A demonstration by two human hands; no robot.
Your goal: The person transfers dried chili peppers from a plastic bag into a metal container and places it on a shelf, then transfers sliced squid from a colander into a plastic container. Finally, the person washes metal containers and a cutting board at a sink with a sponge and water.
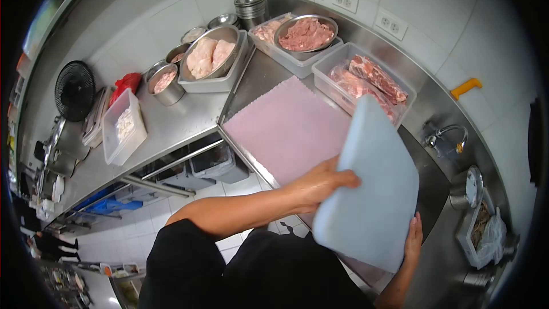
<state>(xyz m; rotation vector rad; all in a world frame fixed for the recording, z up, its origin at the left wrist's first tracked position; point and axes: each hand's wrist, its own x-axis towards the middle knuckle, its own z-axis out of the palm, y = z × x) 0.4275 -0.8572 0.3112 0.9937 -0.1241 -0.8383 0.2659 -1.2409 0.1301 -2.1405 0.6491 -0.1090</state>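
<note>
A light-blue cutting board (374,186) is tilted up over the steel counter, held between my two hands. My left hand (329,185) grips its left edge, with the thumb lying on the face toward me. On the opposite lower edge, my right hand (413,243) is closed around the board; part of its fingers is hidden behind it. Under and to the left of the board, a pink sheet with a jagged edge (283,126) lies flat on the counter. Just beyond the board stands a plastic bin (329,83) with large cuts of raw meat (377,77).
Ground-looking meat fills a steel bowl (306,33) on another bin. A steel basin (214,51) holds pale raw meat. To the right are a faucet (449,134) and a tub with a plastic bag (490,240). A yellow handle (466,87) sticks out from the wall.
</note>
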